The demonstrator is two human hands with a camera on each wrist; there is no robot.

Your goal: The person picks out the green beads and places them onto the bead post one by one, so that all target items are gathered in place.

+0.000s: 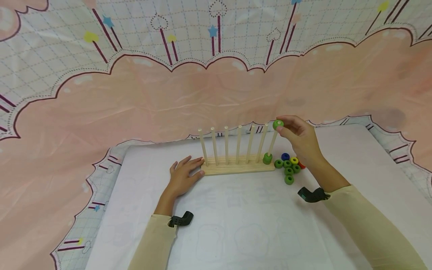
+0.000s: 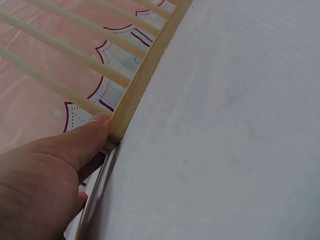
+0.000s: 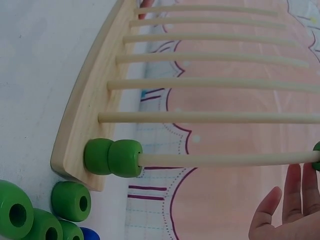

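Note:
A pale wooden peg rack (image 1: 236, 170) with a row of upright pegs stands on the table. My left hand (image 1: 183, 175) holds its left end, thumb at the front corner and a finger at the back; the left wrist view shows the thumb (image 2: 92, 132) against the wood. My right hand (image 1: 302, 140) pinches a green bead (image 1: 278, 124) at the top of the rightmost peg, whose pale tip shows in the bead's hole. Low on that same peg sit two green beads (image 3: 114, 157), stacked against the base. The other pegs are bare.
Right of the rack lies a loose cluster of beads: several green beads (image 1: 288, 171), a blue bead (image 1: 285, 156), a yellow bead (image 1: 294, 161) and a red bead (image 1: 302, 165) partly hidden by the right hand. Behind the white table (image 1: 236, 221) hangs a patterned pink cloth (image 1: 202, 101).

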